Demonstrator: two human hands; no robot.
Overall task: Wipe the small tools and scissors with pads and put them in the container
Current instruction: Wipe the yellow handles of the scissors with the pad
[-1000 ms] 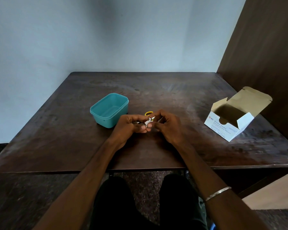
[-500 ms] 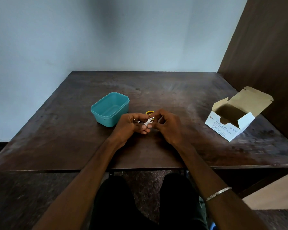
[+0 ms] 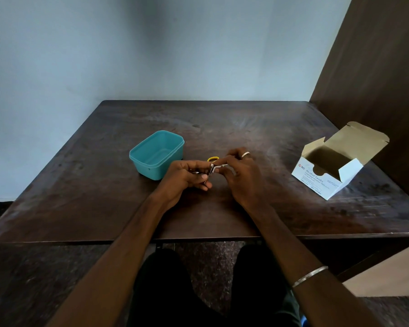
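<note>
My left hand (image 3: 187, 177) grips a small metal tool (image 3: 209, 173) above the table's middle. My right hand (image 3: 242, 179) pinches a small white pad (image 3: 219, 166) against the top of that tool. Behind the fingers a yellow scissors handle (image 3: 213, 159) lies on the table, mostly hidden by my hands. A teal plastic container (image 3: 156, 154) stands open and looks empty, just left of my left hand.
An open white box of alcohol swabs (image 3: 328, 171) sits at the right of the dark wooden table (image 3: 104, 197). A brown panel rises at the right, a pale wall behind. My knees are under the near edge.
My hands have stayed together over the same spot. The fingers have shifted slightly, with the pad now higher on the tool and the tool's lower end showing under my left thumb.
</note>
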